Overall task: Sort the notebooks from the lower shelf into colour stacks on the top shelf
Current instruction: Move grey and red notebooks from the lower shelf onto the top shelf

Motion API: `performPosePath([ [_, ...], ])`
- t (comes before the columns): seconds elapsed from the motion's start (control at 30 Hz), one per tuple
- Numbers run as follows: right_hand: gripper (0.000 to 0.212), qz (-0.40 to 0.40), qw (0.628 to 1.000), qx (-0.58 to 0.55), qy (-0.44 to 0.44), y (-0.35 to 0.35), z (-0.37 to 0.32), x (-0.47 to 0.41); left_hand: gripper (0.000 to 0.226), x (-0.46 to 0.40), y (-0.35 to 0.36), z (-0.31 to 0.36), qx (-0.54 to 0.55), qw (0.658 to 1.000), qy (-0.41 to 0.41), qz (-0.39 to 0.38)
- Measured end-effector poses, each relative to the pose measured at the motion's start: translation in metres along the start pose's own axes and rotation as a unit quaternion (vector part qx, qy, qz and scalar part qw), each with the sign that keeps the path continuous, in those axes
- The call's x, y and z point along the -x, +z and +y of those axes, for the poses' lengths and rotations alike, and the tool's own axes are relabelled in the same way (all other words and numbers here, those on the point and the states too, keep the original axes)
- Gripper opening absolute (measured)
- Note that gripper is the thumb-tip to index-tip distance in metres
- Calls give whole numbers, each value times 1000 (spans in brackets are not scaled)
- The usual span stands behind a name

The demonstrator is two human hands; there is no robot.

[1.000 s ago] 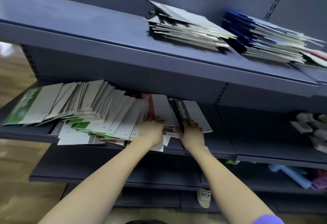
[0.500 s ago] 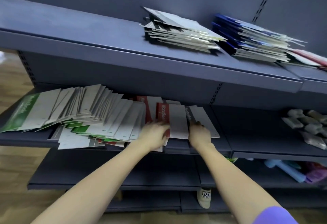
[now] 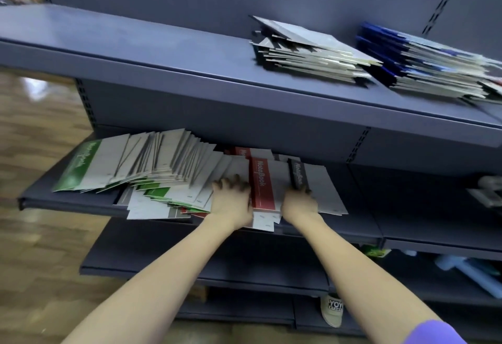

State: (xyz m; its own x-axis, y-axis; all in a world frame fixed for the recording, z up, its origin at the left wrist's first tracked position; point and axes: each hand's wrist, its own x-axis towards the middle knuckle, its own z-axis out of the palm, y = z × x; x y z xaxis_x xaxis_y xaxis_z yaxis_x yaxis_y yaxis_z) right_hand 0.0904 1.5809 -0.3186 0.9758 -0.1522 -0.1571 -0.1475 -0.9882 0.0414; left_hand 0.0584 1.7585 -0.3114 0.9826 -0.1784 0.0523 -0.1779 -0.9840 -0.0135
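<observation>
On the lower shelf [image 3: 68, 202], the left hand [image 3: 231, 202] lies flat on fanned notebooks [image 3: 163, 164]; the right hand [image 3: 298, 202] rests by the red notebook [image 3: 262, 186], fingers unclear.

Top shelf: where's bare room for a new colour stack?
Top shelf is bare left of the grey stack. Crowded to the right: blue stack sits close beside the grey one and runs to the frame's edge.
</observation>
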Motion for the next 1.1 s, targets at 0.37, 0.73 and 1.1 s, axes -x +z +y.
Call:
performPosePath([
  [0.37, 57, 15, 994, -54, -95, 2, -19, 1, 57, 10, 0, -22, 116, 991, 59, -30],
  [0.73, 52, 10, 997, -27, 71, 17, 58, 4, 52, -7, 13, 10, 72, 990, 118, -34],
  [1.1, 34, 107, 988, -92, 62, -5, 90, 18, 39, -4, 15, 23, 59, 987, 149, -19],
])
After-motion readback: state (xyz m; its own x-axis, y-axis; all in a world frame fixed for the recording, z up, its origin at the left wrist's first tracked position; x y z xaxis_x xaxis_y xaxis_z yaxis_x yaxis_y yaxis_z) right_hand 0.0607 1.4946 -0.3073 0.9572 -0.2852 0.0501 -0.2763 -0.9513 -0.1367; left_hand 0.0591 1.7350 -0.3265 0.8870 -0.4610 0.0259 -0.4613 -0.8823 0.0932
